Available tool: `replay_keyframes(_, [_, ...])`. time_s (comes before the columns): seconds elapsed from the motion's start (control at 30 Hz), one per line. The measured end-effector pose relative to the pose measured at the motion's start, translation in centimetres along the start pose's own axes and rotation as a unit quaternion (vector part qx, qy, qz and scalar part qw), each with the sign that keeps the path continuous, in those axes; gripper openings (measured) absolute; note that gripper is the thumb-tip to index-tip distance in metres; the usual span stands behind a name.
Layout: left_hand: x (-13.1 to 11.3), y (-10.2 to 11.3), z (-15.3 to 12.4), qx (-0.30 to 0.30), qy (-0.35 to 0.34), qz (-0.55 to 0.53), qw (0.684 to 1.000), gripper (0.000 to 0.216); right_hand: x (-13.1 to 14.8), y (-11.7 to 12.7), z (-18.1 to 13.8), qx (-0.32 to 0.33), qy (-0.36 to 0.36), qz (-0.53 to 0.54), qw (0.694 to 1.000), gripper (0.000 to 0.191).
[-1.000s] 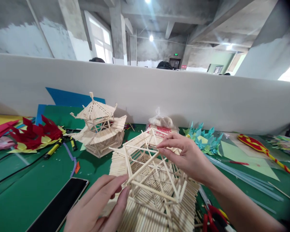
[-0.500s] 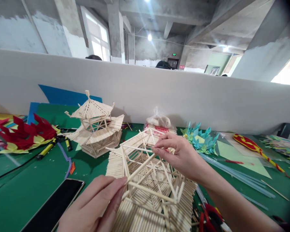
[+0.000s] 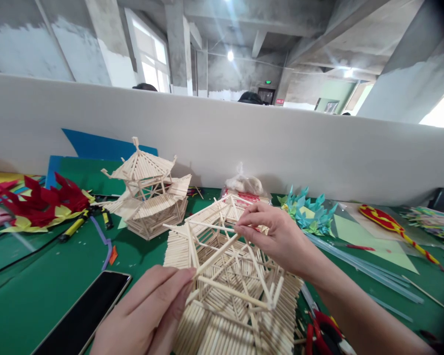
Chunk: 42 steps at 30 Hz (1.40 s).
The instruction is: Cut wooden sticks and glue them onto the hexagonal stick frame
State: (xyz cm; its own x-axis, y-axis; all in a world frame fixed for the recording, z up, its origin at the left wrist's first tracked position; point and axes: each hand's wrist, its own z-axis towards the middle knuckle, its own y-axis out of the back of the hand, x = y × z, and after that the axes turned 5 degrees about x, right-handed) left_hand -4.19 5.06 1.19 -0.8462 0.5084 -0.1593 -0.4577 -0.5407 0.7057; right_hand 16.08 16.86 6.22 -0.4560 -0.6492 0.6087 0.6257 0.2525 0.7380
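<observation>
A thin wooden stick slants across the open top of a pavilion model built from many such sticks. My left hand pinches the stick's near end between thumb and fingertips, at the left corner of the upper frame. Its far end is pinched by my right hand, above the back of the frame. Inside the model, crossing sticks and a lattice floor show through the opening. My right hand and forearm hide part of the model's right side.
A finished-looking stick pavilion stands at the back left. A phone lies at front left, red-handled scissors at front right. Red paper petals, teal paper leaves, clear glue sticks and a bagged bundle lie around.
Both hands keep their pinch on the stick, almost unmoved. The whole view has shifted very slightly.
</observation>
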Motion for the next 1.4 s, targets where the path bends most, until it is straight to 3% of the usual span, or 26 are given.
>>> replay_keyframes(0.3, [-0.14,-0.11,-0.28,-0.004,0.031,0.0,1.0,0.022,-0.09,-0.01,-0.03,-0.002,0.006,0.002,1.0,0.01])
replay_keyframes(0.6, [0.06,0.1,-0.47,0.005,0.006,0.011,1.0,0.024,-0.13,-0.09,-0.02,-0.004,0.012,0.003,1.0,0.01])
replay_keyframes(1.4, [0.04,-0.2,-0.46,0.008,0.016,0.006,1.0,0.024,-0.13,-0.06,-0.04,-0.005,0.007,0.008,1.0,0.01])
